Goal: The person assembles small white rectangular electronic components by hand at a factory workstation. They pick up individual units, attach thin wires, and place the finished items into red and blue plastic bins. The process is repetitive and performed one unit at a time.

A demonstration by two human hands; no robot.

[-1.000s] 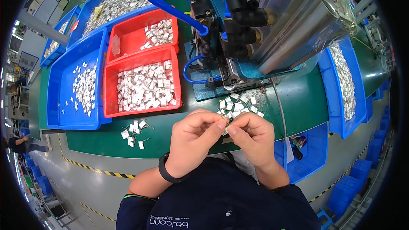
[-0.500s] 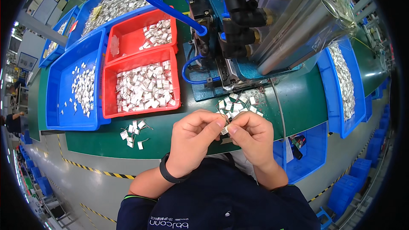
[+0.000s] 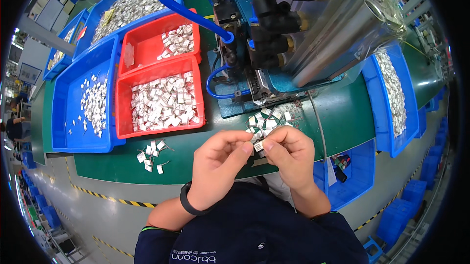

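In front of my body both hands meet over the near edge of the green bench. My right hand [image 3: 292, 159] is closed, thumb and fingers pinching a small white rectangular part [image 3: 258, 145] with dark marks on its face. My left hand [image 3: 219, 163] is pinched shut just left of that part; its fingertips hide what they grip, if anything. Just beyond the fingertips lies a loose pile of similar white parts [image 3: 269, 119]. Another little group of white parts with thin wire leads [image 3: 152, 155] rests on the bench to the left of my left hand.
A machine with a metal cylinder [image 3: 338, 39] and blue air hoses stands beyond my hands. To the left are a red tray [image 3: 161, 131] of white parts, another red tray [image 3: 134, 36] and a blue bin [image 3: 61, 112]. A grey cable [image 3: 318, 122] runs down on the right.
My fingertips have drawn slightly apart, and more of the white part's marked face shows in my right hand. The whole view has shifted a little.
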